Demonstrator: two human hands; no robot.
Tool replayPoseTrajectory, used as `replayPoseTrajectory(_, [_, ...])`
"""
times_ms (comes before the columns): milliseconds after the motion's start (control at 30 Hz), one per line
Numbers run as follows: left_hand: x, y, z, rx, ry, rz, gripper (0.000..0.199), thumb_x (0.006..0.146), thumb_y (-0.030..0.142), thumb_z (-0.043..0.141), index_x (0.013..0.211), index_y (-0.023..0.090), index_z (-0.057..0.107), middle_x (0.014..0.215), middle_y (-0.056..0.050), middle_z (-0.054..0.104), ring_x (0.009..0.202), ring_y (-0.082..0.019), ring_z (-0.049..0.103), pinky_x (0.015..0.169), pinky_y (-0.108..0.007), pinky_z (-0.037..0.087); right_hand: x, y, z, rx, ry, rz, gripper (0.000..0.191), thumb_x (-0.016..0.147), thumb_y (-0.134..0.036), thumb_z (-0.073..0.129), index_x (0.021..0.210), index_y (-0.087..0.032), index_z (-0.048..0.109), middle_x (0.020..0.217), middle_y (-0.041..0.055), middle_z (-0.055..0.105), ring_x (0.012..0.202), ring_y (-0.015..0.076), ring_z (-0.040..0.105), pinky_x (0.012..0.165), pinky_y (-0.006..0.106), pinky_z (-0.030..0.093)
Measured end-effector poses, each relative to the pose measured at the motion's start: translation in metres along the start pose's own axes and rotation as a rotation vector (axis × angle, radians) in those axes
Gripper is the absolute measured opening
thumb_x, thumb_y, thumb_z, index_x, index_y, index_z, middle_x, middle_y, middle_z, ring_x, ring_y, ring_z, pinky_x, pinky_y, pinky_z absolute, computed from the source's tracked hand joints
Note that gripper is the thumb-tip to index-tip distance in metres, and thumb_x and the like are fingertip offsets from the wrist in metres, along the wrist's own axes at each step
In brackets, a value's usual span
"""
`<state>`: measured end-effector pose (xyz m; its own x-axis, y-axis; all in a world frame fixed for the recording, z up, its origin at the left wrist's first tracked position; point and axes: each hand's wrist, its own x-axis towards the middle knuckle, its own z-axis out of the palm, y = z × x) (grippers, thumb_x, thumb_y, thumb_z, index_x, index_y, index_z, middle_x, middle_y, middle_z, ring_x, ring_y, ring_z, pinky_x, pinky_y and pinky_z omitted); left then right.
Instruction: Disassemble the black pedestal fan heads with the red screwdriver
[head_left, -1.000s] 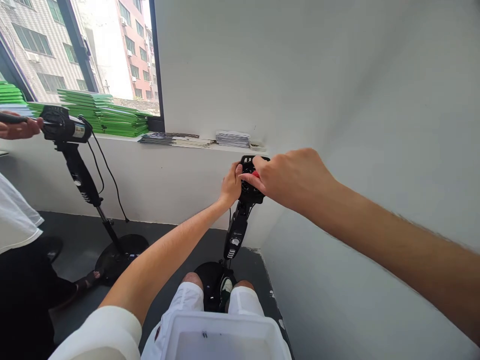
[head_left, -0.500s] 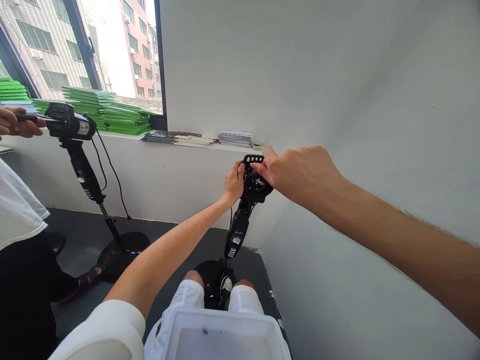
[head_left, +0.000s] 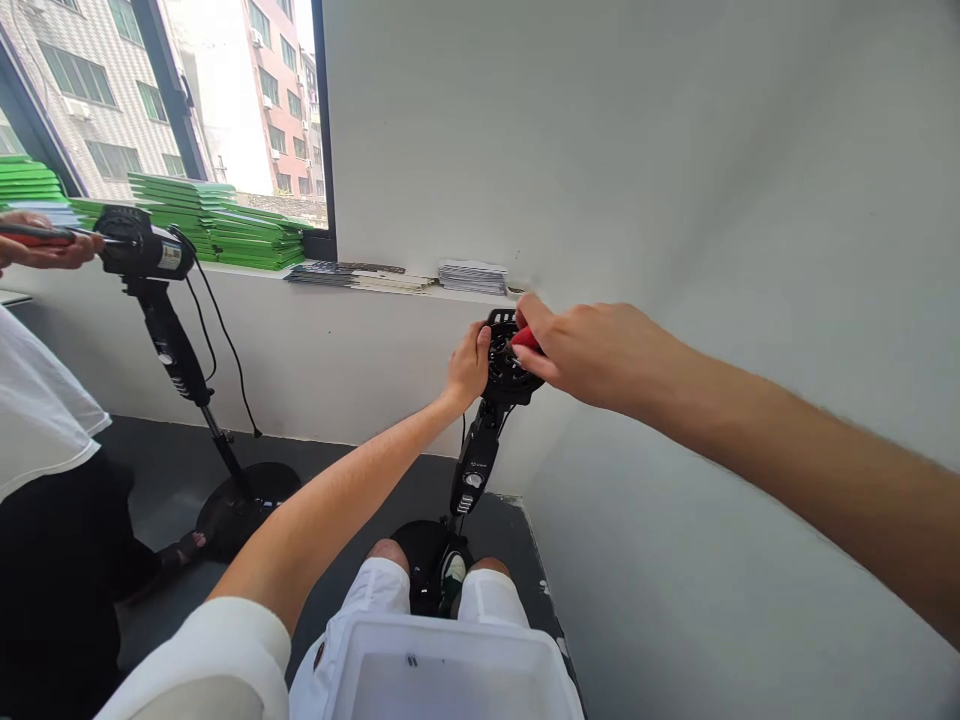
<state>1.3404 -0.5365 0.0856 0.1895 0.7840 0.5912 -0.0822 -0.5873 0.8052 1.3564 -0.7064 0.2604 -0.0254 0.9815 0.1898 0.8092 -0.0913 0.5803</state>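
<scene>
Lowered slightly, right hand [head_left: 574, 345] pinches red handle [head_left: 526, 338]; left hand [head_left: 468, 368] clasps black housing [head_left: 510, 387]; tray [head_left: 450, 628] holds bits [head_left: 412, 660].

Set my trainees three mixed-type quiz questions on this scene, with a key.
1. Which of the camera wearer's hands holds the side of the black plastic fan head?
2. True or false: small dark pieces lie in the white rectangular plastic tray.
3. What is in the wearer's right hand? A: a green folder; B: a small red object; C: the tray.

Key: 1 left hand; 2 true; 3 B.
</scene>
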Motion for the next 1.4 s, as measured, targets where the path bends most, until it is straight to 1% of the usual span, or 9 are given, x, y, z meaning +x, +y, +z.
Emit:
replayPoseTrajectory(133, [-0.001,0.002,-0.001,0.004,0.003,0.000,0.039,0.108,0.046,0.029,0.124,0.028,0.059,0.112,-0.004,0.074,0.107,-0.023,0.068,0.094,-0.036,0.051,-0.001,0.003,0.001,-0.056,0.040,0.070,0.050,0.100,-0.048,0.025,0.104,-0.016,0.064,0.060,0.0073,0.059,0.053,0.0187,0.049,0.057,0.029,0.026])
replayPoseTrajectory(267, [-0.001,0.002,-0.001,0.010,-0.001,0.005,0.039,0.108,0.044,0.028,0.124,0.027,0.058,0.111,-0.004,0.074,0.106,-0.023,0.068,0.095,-0.037,0.051,-0.003,0.002,0.003,0.004,0.017,-0.007,0.043,0.098,-0.043,0.037,0.122,-0.014,0.056,0.062,0.0048,0.060,0.053,0.0178,0.049,0.056,0.028,0.024])
replayPoseTrajectory(400, [-0.001,0.002,-0.001,-0.006,-0.002,-0.007,0.038,0.108,0.044,0.028,0.123,0.027,0.058,0.111,-0.005,0.074,0.105,-0.023,0.068,0.093,-0.037,0.052,-0.005,-0.003,0.005,-0.092,0.109,0.052,0.052,0.102,-0.047,0.023,0.110,-0.012,0.062,0.054,0.0066,0.054,0.052,0.0192,0.049,0.055,0.029,0.023])
replayPoseTrajectory(567, [0.000,0.002,-0.001,-0.018,-0.019,-0.031,0.036,0.107,0.043,0.030,0.122,0.026,0.058,0.110,-0.005,0.074,0.103,-0.024,0.069,0.093,-0.039,0.051,-0.008,-0.007,0.009,-0.084,0.076,-0.088,0.045,0.100,-0.039,0.030,0.124,-0.011,0.055,0.055,0.0035,0.056,0.046,0.0169,0.042,0.053,0.029,0.024])
replayPoseTrajectory(667, [-0.001,0.003,-0.002,-0.047,-0.018,-0.026,0.036,0.107,0.044,0.030,0.122,0.028,0.058,0.111,-0.005,0.073,0.105,-0.023,0.068,0.093,-0.037,0.051,-0.009,-0.008,0.008,-0.127,0.108,0.006,0.053,0.102,-0.041,0.018,0.111,-0.012,0.061,0.054,0.0070,0.056,0.050,0.0197,0.047,0.054,0.030,0.026])
replayPoseTrajectory(833, [-0.002,0.004,-0.004,-0.006,-0.024,-0.026,0.039,0.108,0.045,0.028,0.122,0.026,0.058,0.110,-0.005,0.073,0.102,-0.023,0.068,0.091,-0.036,0.050,-0.008,-0.005,0.008,-0.010,0.032,-0.094,0.039,0.096,-0.038,0.037,0.123,-0.015,0.054,0.055,0.0006,0.057,0.044,0.0161,0.043,0.053,0.028,0.024])
replayPoseTrajectory(1100, [-0.001,0.005,-0.003,0.013,-0.024,-0.013,0.042,0.108,0.047,0.024,0.123,0.025,0.057,0.108,-0.004,0.073,0.101,-0.020,0.067,0.087,-0.032,0.050,-0.011,-0.009,0.031,-0.081,0.240,0.044,0.045,0.101,-0.046,0.036,0.118,-0.011,0.058,0.048,0.0026,0.054,0.043,0.0183,0.048,0.053,0.027,0.021])
replayPoseTrajectory(1300, [-0.004,0.006,-0.004,0.021,-0.010,0.000,0.041,0.108,0.046,0.025,0.122,0.025,0.057,0.108,-0.004,0.072,0.102,-0.021,0.067,0.090,-0.033,0.050,-0.007,0.001,0.047,0.044,0.391,-0.010,0.043,0.100,-0.053,0.040,0.107,-0.015,0.060,0.051,-0.0001,0.057,0.039,0.0137,0.039,0.051,0.027,0.015])
replayPoseTrajectory(1400, [-0.003,0.005,-0.003,0.035,-0.012,-0.003,0.042,0.108,0.046,0.026,0.124,0.024,0.057,0.111,-0.005,0.072,0.105,-0.022,0.067,0.094,-0.036,0.050,-0.017,0.011,0.060,0.152,0.551,-0.061,0.032,0.101,-0.047,0.043,0.097,-0.018,0.058,0.059,-0.0019,0.063,0.041,0.0108,0.040,0.048,0.025,0.016])
